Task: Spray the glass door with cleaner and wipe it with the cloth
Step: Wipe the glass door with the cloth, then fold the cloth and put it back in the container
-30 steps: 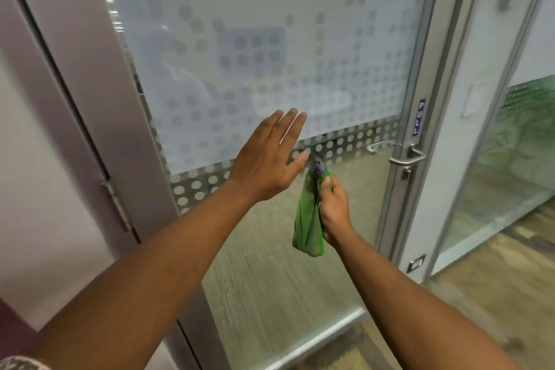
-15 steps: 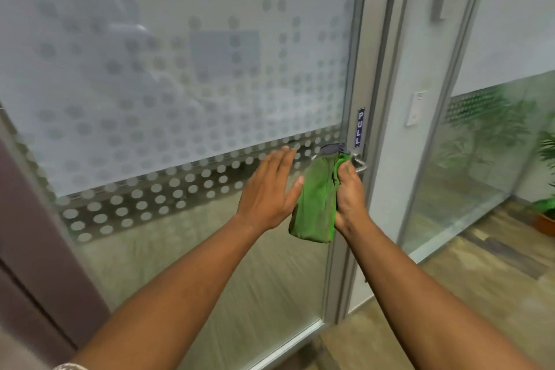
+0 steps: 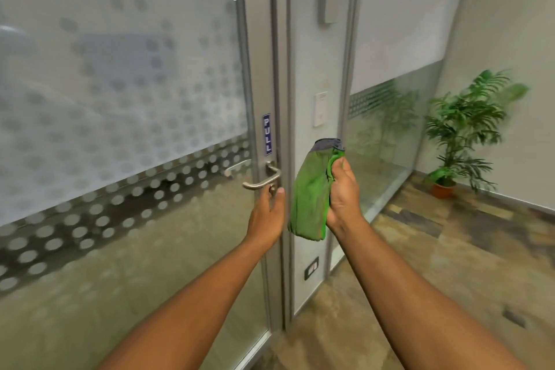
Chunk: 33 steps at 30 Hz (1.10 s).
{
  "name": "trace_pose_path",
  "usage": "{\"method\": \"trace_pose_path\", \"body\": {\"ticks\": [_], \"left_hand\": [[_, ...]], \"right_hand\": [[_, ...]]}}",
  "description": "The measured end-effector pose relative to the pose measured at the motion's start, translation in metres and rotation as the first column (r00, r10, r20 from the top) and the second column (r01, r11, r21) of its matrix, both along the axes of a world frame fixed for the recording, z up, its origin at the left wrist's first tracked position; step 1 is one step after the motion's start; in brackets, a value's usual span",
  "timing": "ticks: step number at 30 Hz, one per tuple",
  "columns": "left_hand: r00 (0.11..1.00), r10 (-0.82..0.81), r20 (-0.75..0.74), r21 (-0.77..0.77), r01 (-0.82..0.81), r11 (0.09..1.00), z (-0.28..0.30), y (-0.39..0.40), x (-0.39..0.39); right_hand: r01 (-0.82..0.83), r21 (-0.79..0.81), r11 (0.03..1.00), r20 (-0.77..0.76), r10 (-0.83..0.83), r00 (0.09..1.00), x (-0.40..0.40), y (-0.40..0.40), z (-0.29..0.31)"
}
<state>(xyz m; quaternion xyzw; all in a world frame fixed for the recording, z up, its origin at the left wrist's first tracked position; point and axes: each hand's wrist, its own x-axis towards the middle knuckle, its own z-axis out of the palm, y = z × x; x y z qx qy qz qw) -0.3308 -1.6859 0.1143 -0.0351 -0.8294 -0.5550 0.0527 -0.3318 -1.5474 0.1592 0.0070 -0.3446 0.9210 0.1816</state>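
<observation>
The glass door point(image 3: 126, 93) fills the left of the head view, frosted with a dot pattern above and clear glass below. Its metal lever handle point(image 3: 262, 179) sits under a blue PULL sticker point(image 3: 267, 134). My left hand point(image 3: 268, 213) reaches up to the door frame just beneath the lever, thumb and fingertips close around a small metal part there. My right hand point(image 3: 342, 192) is shut on a folded green cloth point(image 3: 310, 192) with a grey top edge, held upright beside the frame, apart from the glass. No spray bottle is in view.
Right of the door stand a fixed panel point(image 3: 318, 69) with a wall switch and a glass partition point(image 3: 387, 117). A potted plant point(image 3: 462, 129) stands in the far right corner. The floor point(image 3: 435, 249) is patterned in tan and brown.
The view has swung right along the door. My left hand left the glass, dropped and moved right to the spot under the lever handle. My right hand kept the cloth and moved right.
</observation>
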Motion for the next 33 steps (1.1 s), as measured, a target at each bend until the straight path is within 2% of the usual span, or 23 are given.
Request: {"method": "trace_pose_path", "body": {"ticks": [4,7,9,12,14,18,20,24,27,30,33], "left_hand": [[0.987,-0.082,0.139,-0.021,0.086,0.996,-0.026,0.037,-0.006],[0.931,-0.184,0.316,0.085,0.165,0.983,-0.044,0.063,-0.021],[0.848,-0.308,0.431,0.211,0.237,0.948,-0.05,0.078,-0.033],[0.651,-0.516,0.557,0.424,0.311,0.85,-0.05,0.097,-0.05],[0.534,-0.611,0.585,0.496,0.36,0.79,-0.049,0.106,-0.06],[0.408,-0.702,0.584,0.585,0.388,0.712,-0.049,0.131,-0.086],[0.397,-0.737,0.546,0.653,0.35,0.672,-0.048,0.145,-0.096],[0.468,-0.748,0.47,0.711,0.302,0.635,-0.049,0.171,-0.114],[0.512,-0.755,0.411,0.749,0.283,0.599,-0.049,0.198,-0.126],[0.585,-0.753,0.301,0.782,0.301,0.546,-0.048,0.232,-0.135],[0.658,-0.721,0.219,0.731,0.379,0.567,-0.045,0.271,-0.143]], "right_hand": [[0.11,-0.014,0.994,0.033,-0.11,0.993,-0.008,0.03,-0.008],[0.191,-0.016,0.981,0.045,-0.19,0.981,-0.018,0.052,-0.014],[0.238,-0.028,0.971,0.052,-0.236,0.97,-0.026,0.065,-0.015],[0.306,-0.039,0.951,0.05,-0.304,0.951,-0.041,0.083,-0.015],[0.346,-0.052,0.937,0.056,-0.344,0.937,-0.048,0.093,-0.015],[0.446,-0.043,0.894,0.072,-0.442,0.894,-0.06,0.115,-0.02],[0.466,-0.039,0.884,0.061,-0.463,0.884,-0.063,0.128,-0.025],[0.493,-0.074,0.867,0.059,-0.49,0.87,-0.061,0.156,-0.036],[0.472,-0.178,0.863,0.121,-0.457,0.881,-0.057,0.18,-0.042],[0.509,-0.32,0.799,0.092,-0.508,0.856,-0.047,0.211,-0.048],[0.531,-0.404,0.745,0.137,-0.525,0.84,-0.038,0.251,-0.06]]}}
